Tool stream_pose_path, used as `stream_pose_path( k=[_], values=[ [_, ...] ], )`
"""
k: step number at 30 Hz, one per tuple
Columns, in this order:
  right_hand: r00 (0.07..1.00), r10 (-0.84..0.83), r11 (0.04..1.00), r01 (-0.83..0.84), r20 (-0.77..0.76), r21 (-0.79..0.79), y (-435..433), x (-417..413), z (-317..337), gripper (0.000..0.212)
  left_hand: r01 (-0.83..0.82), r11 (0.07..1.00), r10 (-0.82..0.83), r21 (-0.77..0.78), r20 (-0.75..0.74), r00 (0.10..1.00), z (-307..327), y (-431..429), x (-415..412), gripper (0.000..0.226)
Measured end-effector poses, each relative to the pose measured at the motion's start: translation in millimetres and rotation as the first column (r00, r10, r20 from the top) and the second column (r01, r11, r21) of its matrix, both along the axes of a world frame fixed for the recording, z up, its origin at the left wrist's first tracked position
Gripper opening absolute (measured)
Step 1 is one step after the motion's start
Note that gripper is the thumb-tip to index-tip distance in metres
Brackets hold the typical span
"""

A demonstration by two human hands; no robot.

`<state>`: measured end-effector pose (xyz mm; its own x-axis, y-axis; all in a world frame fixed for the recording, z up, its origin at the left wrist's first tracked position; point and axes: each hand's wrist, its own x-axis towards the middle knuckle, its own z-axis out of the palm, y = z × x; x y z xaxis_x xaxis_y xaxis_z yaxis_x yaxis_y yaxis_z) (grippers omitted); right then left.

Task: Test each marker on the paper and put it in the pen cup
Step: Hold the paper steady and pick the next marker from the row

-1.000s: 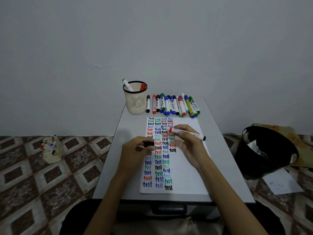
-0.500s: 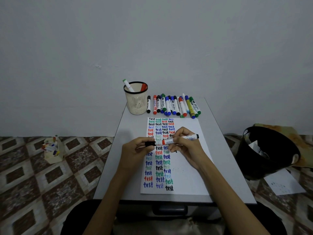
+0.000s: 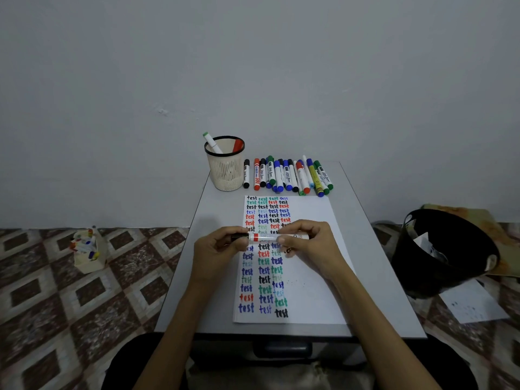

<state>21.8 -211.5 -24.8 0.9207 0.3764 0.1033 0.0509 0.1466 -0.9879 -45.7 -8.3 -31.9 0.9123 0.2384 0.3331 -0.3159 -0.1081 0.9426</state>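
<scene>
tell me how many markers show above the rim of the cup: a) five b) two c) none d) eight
b: a white marker with a green end and a red marker poke out of the cup; no others show.

A grey table [image 3: 371,277] stands against a plain grey wall [image 3: 253,66]. A dark handle [image 3: 281,349] is set below the table's front edge. The floor [image 3: 56,305] is tiled in a brown and cream diamond pattern. Left of the table, a small cream box [image 3: 90,263] of coloured items sits on the floor. To the right is a black waste bin [image 3: 439,266], tilted, with paper scraps inside. A loose white sheet [image 3: 472,302] lies just beside it.
</scene>
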Motion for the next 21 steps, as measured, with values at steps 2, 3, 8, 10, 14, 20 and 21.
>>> stream_pose_path(
  k=[2,3,8,10,14,20,21],
  values=[
    [1.0,0.001,0.999,0.0,0.024,-0.033,-0.1,-0.1,-1.7,0.016,-0.005,1.0,0.005,0.0,-0.011,1.0,0.2,-0.5,0.2,0.019],
    [0.999,0.007,0.999,-0.006,0.037,-0.043,-0.3,-0.6,-2.1,0.015,-0.007,1.0,0.007,0.016,-0.014,1.0,-0.2,-0.3,0.6,0.018],
    [0.997,-0.006,0.998,0.011,0.08,-0.06,0.6,-1.6,-3.7,0.012,-0.025,0.997,0.024,0.079,0.004,1.0,-0.9,-0.3,3.7,0.027],
    [0.996,-0.002,0.997,0.008,0.086,-0.073,0.5,-1.4,-4.0,0.011,-0.029,0.995,0.027,0.095,0.016,0.999,-0.7,-0.5,3.1,0.028],
    [0.996,-0.009,0.996,0.017,0.093,-0.086,0.0,-0.8,-3.2,0.009,-0.021,0.991,0.018,0.129,0.029,0.999,0.1,-0.7,2.3,0.026],
    [0.993,-0.002,0.993,0.016,0.119,-0.119,0.8,-1.4,-4.4,0.015,-0.015,0.988,0.012,0.151,0.02,1.0,-1.6,-1.1,1.5,0.026],
    [0.992,0.002,0.992,0.014,0.126,-0.125,1.6,-1.2,-4.5,0.013,-0.016,0.988,0.013,0.154,0.02,1.0,-1.1,-0.9,2.2,0.026]
  ],
)
